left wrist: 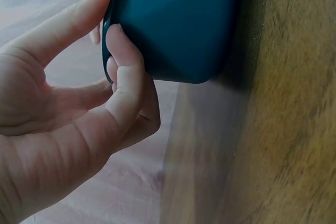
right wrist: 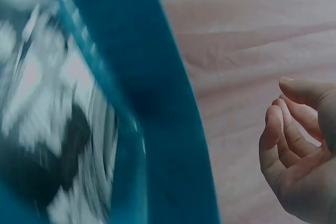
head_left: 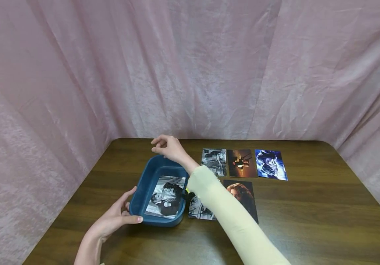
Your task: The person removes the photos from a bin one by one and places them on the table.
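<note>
Long, plain right sleeve (head_left: 234, 218) in pale yellow, fairly close-fitting.

Head view forward and down, wrist views close, tilted, all sharing blue container (head_left: 141, 193)

Photo (head_left: 166, 197) in tray (head_left: 158, 221) — other photos (head_left: 242, 163) to its right, on table (head_left: 309, 213)

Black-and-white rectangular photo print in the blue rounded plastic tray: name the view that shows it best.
Head view: the print appears whole inside the tray. The right wrist view catches only part, blurred; the left wrist view shows the tray's outside, not the print.
</note>
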`<state>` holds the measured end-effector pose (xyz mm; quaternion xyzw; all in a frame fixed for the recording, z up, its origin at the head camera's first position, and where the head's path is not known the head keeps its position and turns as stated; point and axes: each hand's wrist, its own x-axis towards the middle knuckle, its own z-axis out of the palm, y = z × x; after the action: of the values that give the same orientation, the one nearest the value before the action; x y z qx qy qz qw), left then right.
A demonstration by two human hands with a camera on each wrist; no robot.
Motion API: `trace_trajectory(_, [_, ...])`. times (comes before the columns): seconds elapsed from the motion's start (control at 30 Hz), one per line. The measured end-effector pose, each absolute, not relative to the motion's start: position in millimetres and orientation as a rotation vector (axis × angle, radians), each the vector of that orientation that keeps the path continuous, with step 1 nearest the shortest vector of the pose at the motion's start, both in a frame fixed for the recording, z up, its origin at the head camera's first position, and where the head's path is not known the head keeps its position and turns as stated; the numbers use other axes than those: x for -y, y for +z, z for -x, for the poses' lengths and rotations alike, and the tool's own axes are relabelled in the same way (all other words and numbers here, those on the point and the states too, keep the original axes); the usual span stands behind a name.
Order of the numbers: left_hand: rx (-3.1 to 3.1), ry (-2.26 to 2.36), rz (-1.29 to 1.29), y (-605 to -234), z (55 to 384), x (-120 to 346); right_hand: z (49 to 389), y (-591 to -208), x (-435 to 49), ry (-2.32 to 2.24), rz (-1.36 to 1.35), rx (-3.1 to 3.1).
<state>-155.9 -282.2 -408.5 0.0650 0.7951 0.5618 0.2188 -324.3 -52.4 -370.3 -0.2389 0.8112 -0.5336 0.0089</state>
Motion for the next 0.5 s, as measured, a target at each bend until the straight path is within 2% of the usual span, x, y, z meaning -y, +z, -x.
trace_trajectory(0.27, [-2.201, 1.543, -0.171, -407, 156, 279, 314, -400, 76, -1.672, 0.491, -2.69])
trace_trajectory(0.4, [-2.211, 1.54, -0.143, -408, 157, 278, 308, -409, 78, -1.403, 0.474, -2.737])
trace_trajectory(0.5, [-2.212, 1.545, -0.126, -409, 155, 279, 302, -411, 75, -1.015, 0.534, -2.725])
